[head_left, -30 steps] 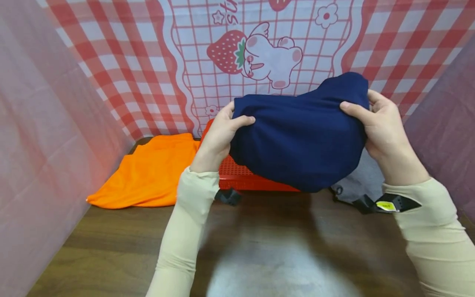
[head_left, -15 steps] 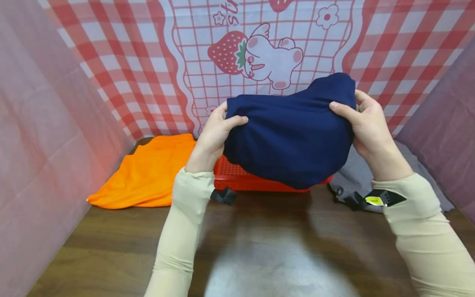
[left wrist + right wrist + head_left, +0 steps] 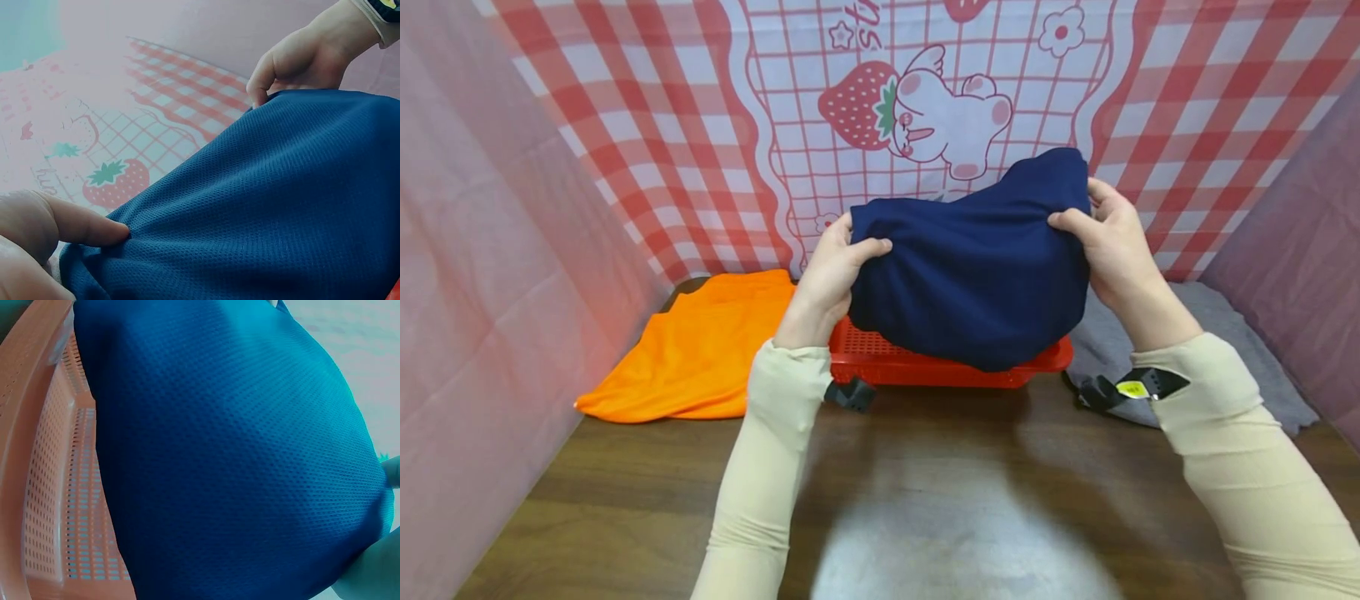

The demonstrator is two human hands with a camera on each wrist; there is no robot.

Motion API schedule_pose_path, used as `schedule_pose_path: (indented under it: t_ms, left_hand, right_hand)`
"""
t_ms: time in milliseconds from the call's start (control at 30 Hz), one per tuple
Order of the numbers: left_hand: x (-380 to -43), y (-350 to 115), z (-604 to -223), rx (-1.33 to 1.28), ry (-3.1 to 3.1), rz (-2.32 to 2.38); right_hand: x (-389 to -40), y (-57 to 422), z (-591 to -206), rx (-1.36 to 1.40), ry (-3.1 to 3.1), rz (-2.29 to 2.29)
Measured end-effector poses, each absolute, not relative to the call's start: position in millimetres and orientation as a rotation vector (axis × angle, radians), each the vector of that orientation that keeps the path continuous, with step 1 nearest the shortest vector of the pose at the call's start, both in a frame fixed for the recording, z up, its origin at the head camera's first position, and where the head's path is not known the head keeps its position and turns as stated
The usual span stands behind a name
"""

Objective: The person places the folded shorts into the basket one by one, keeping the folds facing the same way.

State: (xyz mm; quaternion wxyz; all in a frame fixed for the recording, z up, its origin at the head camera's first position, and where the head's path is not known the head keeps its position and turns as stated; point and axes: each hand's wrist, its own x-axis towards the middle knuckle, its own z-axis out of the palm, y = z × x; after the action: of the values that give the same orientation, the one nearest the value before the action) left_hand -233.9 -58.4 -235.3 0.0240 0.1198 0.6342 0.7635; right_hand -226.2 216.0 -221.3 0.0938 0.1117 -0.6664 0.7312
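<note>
I hold a navy cloth (image 3: 973, 271) up between my two hands, in the air in front of the printed curtain (image 3: 700, 125). My left hand (image 3: 829, 279) pinches its upper left corner, thumb on the near face and fingers mostly hidden behind. My right hand (image 3: 1123, 250) grips the right edge the same way, a little higher, so the top edge slopes up toward that side. Folds run out from under my left thumb, and the lower edge hangs in a loose curve.

The cloth covers much of a red basket (image 3: 925, 375), whose holed wall and rim show below it and to its left; I can't tell whether the two touch. The basket sits on the wooden table (image 3: 625, 508). To its left an orange cloth (image 3: 700, 350) lies spread out, and to its right a grey cloth (image 3: 1232, 350) lies partly behind my right forearm. I have pale sleeves (image 3: 767, 475) on both arms, and the black strap (image 3: 1168, 383) at my right wrist carries a yellow label (image 3: 1132, 390).
</note>
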Motion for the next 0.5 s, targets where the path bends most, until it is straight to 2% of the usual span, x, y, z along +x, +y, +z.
schedule_pose_path:
  t_ms: [500]
  left_hand:
    - [-250, -62, -254, 0.222, 1.997, 2.392]
  right_hand:
    - [-256, 206, -240, 0.267, -2.102, 2.025]
